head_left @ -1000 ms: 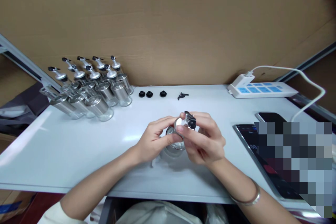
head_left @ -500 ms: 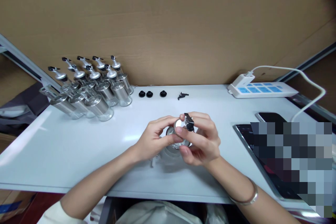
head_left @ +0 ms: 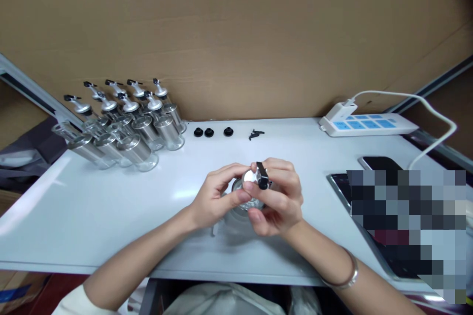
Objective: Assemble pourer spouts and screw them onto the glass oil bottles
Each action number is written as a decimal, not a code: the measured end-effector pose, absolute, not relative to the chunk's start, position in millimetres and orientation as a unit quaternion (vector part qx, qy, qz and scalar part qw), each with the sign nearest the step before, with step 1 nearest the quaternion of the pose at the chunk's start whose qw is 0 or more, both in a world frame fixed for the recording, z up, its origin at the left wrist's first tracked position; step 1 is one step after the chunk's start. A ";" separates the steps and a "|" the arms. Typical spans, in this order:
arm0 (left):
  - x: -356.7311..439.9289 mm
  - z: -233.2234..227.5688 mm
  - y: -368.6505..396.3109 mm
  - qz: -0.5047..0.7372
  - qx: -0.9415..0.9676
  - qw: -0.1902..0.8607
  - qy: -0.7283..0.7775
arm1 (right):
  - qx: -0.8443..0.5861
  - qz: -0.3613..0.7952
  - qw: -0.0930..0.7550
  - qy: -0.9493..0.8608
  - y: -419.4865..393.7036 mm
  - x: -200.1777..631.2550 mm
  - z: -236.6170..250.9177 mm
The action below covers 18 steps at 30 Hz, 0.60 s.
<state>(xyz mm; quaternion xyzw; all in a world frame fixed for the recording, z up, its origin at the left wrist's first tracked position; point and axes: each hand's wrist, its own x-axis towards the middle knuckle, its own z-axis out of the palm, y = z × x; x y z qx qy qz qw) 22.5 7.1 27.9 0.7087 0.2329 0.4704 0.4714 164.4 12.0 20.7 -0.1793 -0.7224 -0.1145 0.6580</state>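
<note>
My right hand (head_left: 281,197) grips a silver pourer spout (head_left: 250,176) with a black flip cap (head_left: 262,175) on top. From the other side, my left hand (head_left: 214,196) closes on the same spout, its thumb and fingertips meeting the right fingers. A glass bottle (head_left: 242,210) stands upright on the table directly beneath both hands, its body partly covered by them. I cannot tell whether the spout sits in the bottle's neck. A small translucent piece (head_left: 215,229) shows beside the bottle, under my left wrist.
Several steel-sleeved glass bottles (head_left: 136,149) with pourer spouts stand grouped at left. Black stoppers (head_left: 209,132) and small black clips (head_left: 256,134) lie along the back. A white power strip (head_left: 373,125) with a cable (head_left: 424,103), a phone (head_left: 380,163) and a dark tablet (head_left: 338,184) are at right.
Both hands keep their hold on the spout, and the black flip cap has turned slightly. The whole view has shifted a little.
</note>
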 end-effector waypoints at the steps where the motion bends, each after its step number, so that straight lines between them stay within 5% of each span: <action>1: 22.5 27.4 7.1 0.469 0.709 0.472 0.235 | -0.181 -0.113 0.657 -0.723 11.6 164.1 20.9; 18: 23.2 27.5 5.1 0.464 0.720 0.454 0.244 | -0.199 -0.104 0.650 -0.726 6.7 160.9 25.6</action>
